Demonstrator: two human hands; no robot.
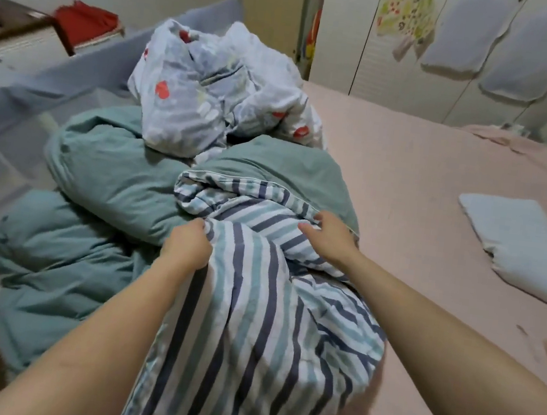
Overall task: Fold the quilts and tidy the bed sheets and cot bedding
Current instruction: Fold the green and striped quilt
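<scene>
Both hands grip the striped quilt (253, 308), which lies bunched on the bed (437, 210) directly ahead: the left hand (188, 245) pinches a fold nearer the body, the right hand (327, 236) clutches the edge slightly farther. Beyond sits the green quilt (105, 166), then a printed one (193, 94).

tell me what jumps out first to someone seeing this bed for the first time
Front and centre, both hands grip a rumpled striped quilt with a green underside: the left hand bunches its fabric, the right hand holds a fold farther back. Behind it, a white quilt with red prints is heaped against the grey bed rail. To the right, a small white pillow lies alone on the pink sheet.
</scene>
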